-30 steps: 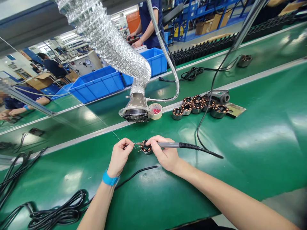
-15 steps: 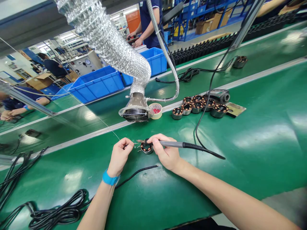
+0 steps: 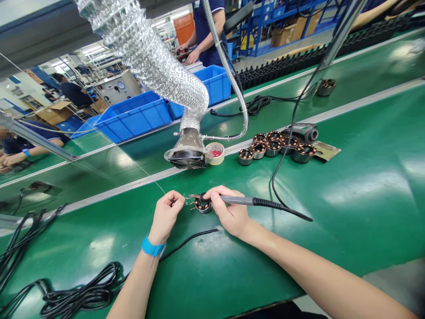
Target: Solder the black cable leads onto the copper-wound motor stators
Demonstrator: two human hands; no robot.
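Observation:
My right hand (image 3: 230, 212) is closed around the grey handle of a soldering iron (image 3: 237, 200), whose tip points left. Just under that tip sits a small motor stator (image 3: 203, 205) with copper windings and short wire ends sticking out on its left. My left hand (image 3: 168, 212), a blue band on its wrist, is pinched shut left of the stator. A thin, pale strand that looks like solder wire (image 3: 153, 178) runs down from the upper left to these fingers. Its end lies close to the iron's tip; whether they touch I cannot tell.
Several stators (image 3: 273, 147) stand grouped at the right, near a tape roll (image 3: 215, 153). A fume extractor (image 3: 187, 153) hangs over the bench beyond my hands. Black cables (image 3: 83, 290) lie coiled at lower left. Blue bins (image 3: 134, 116) and co-workers are farther back.
My hands, the iron and the stator on the bench are nearly still. On the strip behind, a lone stator, a cable plug and a dark part have shifted left. A co-worker's hands at far left moved.

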